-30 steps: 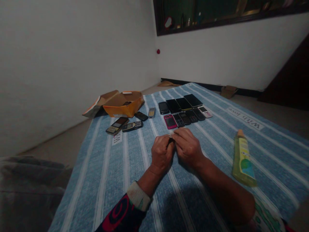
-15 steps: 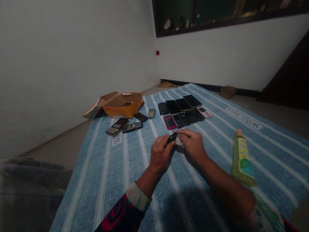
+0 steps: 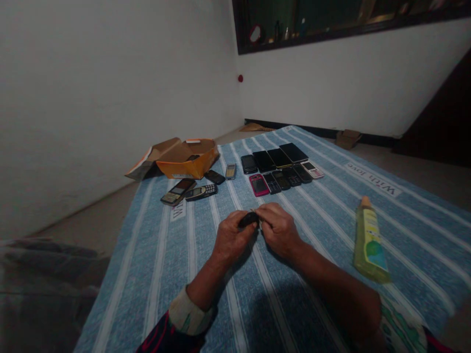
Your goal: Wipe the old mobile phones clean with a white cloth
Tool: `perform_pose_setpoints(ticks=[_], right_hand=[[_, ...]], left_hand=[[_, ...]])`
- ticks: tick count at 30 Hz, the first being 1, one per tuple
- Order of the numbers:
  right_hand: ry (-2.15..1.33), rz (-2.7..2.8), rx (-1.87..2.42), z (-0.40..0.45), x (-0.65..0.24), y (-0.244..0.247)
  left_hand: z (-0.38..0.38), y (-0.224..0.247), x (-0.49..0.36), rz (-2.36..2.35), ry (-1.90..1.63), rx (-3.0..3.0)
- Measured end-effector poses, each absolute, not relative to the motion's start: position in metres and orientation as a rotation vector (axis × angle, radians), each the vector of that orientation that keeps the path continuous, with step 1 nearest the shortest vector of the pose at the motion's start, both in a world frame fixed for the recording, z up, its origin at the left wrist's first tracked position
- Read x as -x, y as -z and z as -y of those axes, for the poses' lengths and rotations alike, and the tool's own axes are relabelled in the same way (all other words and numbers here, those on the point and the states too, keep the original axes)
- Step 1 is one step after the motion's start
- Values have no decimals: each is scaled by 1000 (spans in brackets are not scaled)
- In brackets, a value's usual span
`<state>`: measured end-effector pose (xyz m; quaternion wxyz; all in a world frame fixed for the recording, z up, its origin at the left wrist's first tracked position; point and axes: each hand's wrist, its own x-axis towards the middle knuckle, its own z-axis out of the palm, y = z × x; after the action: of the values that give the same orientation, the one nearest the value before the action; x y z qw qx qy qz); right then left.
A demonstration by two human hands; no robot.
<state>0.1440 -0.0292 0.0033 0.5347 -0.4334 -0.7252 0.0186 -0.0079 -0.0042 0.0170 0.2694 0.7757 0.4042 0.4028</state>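
Observation:
My left hand [image 3: 233, 234] is closed around a small black mobile phone [image 3: 248, 219], tilted above the striped cloth. Against the phone's right end, my right hand [image 3: 278, 228] pinches a pale cloth, now mostly covered by its fingers. Just beyond my hands lies a row of keypad phones, with a pink phone [image 3: 259, 185] at its left and a white phone [image 3: 312, 170] at its right. Behind them is a row of dark-screened phones, among them a large black one [image 3: 293, 152].
At the left, an open orange cardboard box [image 3: 180, 169] has a dark item inside. Several loose phones lie near it, including a keypad phone [image 3: 201, 192]. A bottle of yellow-green liquid [image 3: 371, 245] lies at the right on the blue striped cloth [image 3: 165, 294].
Both hands have shifted a little left and nearer to me with the phone. The phone has turned flatter, and the pale cloth shows less between the fingers.

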Motion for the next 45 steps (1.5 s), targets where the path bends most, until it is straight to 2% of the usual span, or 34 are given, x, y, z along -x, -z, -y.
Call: perform_pose_setpoints(ticks=[8,16,25,34,45], right_hand=[[98,1904,1239,17,-149,21],[176,1984,993,35,-126,1],[298,1948,1268,17,-151,18],[267,2058,1121,32,-125,15],[284,1955,1188,17,-146,20]], left_hand=[[11,-8,32,-1251,-1036,-2005],[7,6,16,-1264,-1055,-2082],[6,11,12,-1369,-999,-2251],[5,21,13,-1425,-956,-2305],[3,25,12,-1482,-967,-2338]])
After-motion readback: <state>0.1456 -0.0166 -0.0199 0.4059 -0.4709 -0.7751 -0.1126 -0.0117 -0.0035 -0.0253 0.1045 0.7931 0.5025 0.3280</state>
